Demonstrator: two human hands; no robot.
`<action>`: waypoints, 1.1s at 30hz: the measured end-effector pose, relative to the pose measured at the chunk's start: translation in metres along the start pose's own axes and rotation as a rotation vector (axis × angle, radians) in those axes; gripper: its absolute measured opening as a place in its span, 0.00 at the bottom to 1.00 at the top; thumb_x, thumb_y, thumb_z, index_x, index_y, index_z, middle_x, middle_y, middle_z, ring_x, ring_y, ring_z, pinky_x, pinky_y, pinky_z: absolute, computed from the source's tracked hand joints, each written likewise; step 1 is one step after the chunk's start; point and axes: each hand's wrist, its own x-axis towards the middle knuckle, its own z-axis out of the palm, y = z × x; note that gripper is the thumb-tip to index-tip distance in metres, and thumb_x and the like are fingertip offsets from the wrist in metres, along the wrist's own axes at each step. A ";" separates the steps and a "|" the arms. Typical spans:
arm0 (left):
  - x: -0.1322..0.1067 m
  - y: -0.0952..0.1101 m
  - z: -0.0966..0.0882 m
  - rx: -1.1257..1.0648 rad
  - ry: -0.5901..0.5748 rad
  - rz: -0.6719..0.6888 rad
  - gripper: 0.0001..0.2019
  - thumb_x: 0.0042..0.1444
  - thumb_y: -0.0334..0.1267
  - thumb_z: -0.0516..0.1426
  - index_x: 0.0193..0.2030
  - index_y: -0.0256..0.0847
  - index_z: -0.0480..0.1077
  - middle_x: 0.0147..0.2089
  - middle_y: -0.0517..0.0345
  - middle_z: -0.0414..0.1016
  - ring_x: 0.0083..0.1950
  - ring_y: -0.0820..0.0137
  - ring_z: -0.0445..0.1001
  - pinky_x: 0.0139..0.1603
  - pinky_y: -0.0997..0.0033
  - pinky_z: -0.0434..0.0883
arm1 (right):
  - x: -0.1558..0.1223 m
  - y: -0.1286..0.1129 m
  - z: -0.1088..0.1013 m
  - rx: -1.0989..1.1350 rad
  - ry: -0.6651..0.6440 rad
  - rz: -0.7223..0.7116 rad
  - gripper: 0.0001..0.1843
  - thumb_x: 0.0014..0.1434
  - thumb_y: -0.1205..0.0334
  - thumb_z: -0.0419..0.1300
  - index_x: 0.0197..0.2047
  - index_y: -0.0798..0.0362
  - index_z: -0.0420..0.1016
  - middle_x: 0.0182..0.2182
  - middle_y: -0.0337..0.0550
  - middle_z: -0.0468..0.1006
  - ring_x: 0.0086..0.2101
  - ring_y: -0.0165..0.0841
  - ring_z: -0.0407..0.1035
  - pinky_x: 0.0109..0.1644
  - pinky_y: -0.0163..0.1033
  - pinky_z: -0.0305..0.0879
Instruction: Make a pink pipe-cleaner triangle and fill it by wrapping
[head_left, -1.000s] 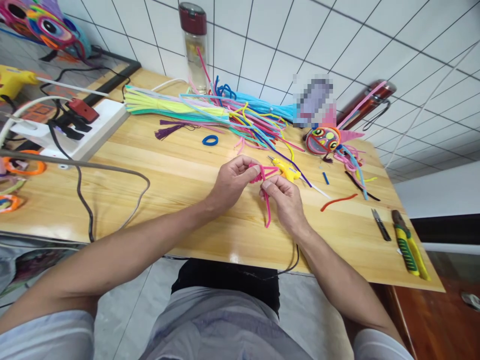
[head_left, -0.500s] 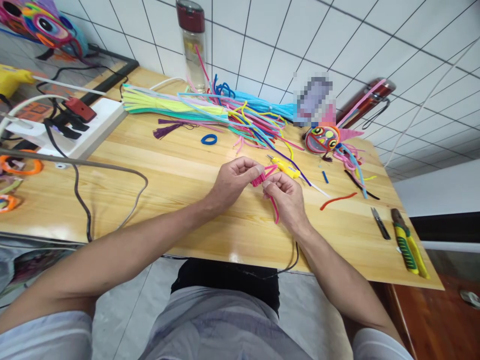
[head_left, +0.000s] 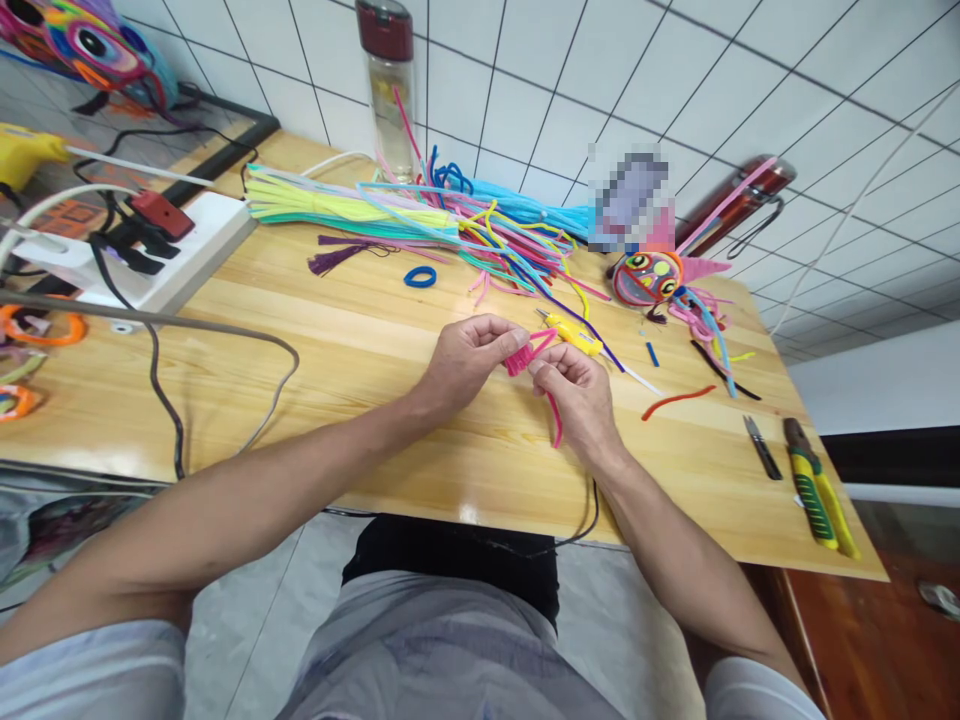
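Between my two hands is a pink pipe cleaner (head_left: 518, 360), folded into a small tight zigzag bundle with a loop at its upper right. My left hand (head_left: 480, 355) pinches the folded bundle between thumb and fingers. My right hand (head_left: 576, 388) is closed on the same pipe cleaner just right of the bundle, and a loose end hangs below its fingers. Just beyond the hands lies a yellow glue gun (head_left: 574, 335), partly hidden. Both hands are held over the wooden table (head_left: 375, 400).
Bundled pipe cleaners (head_left: 352, 210) lie along the back beside a bottle (head_left: 388, 90). A fish-like craft figure (head_left: 649, 277) sits at the back right. Pliers (head_left: 814, 490) and small snips (head_left: 762, 447) rest at right. A power strip (head_left: 180, 260) and cables occupy the left.
Both hands stay nearly in place, still gripping the pink pipe cleaner. The folded bundle has turned very slightly, and the whole view has shifted a little.
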 end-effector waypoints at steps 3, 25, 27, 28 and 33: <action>0.000 0.000 0.000 0.007 0.004 -0.007 0.19 0.54 0.54 0.74 0.36 0.38 0.79 0.33 0.55 0.83 0.34 0.69 0.79 0.41 0.66 0.77 | 0.000 -0.001 0.000 -0.001 -0.009 -0.003 0.08 0.55 0.55 0.70 0.32 0.49 0.78 0.24 0.34 0.76 0.24 0.30 0.66 0.31 0.38 0.65; 0.000 0.003 0.000 0.004 -0.095 -0.091 0.24 0.52 0.59 0.74 0.34 0.38 0.77 0.31 0.57 0.80 0.33 0.71 0.76 0.41 0.69 0.74 | 0.001 0.000 -0.001 0.012 0.023 -0.017 0.10 0.54 0.55 0.71 0.28 0.48 0.75 0.22 0.33 0.71 0.24 0.29 0.60 0.31 0.38 0.58; -0.001 0.004 -0.001 0.029 -0.105 -0.088 0.24 0.53 0.59 0.73 0.33 0.38 0.77 0.31 0.56 0.81 0.34 0.70 0.77 0.42 0.68 0.75 | 0.001 0.003 -0.002 -0.002 0.026 -0.021 0.11 0.54 0.54 0.71 0.29 0.48 0.76 0.22 0.33 0.70 0.24 0.29 0.60 0.30 0.38 0.57; -0.001 0.004 -0.001 0.037 -0.106 -0.086 0.24 0.53 0.59 0.73 0.33 0.38 0.77 0.31 0.55 0.81 0.34 0.70 0.77 0.42 0.67 0.75 | 0.001 0.004 -0.002 -0.007 0.029 -0.023 0.10 0.54 0.54 0.71 0.29 0.48 0.76 0.22 0.33 0.71 0.24 0.29 0.60 0.30 0.38 0.56; -0.001 0.005 -0.002 0.056 -0.112 -0.071 0.22 0.55 0.57 0.72 0.32 0.37 0.79 0.31 0.53 0.83 0.35 0.68 0.79 0.44 0.66 0.76 | 0.003 0.004 -0.004 -0.027 0.038 -0.026 0.10 0.53 0.53 0.70 0.30 0.48 0.75 0.23 0.34 0.73 0.25 0.29 0.62 0.31 0.38 0.58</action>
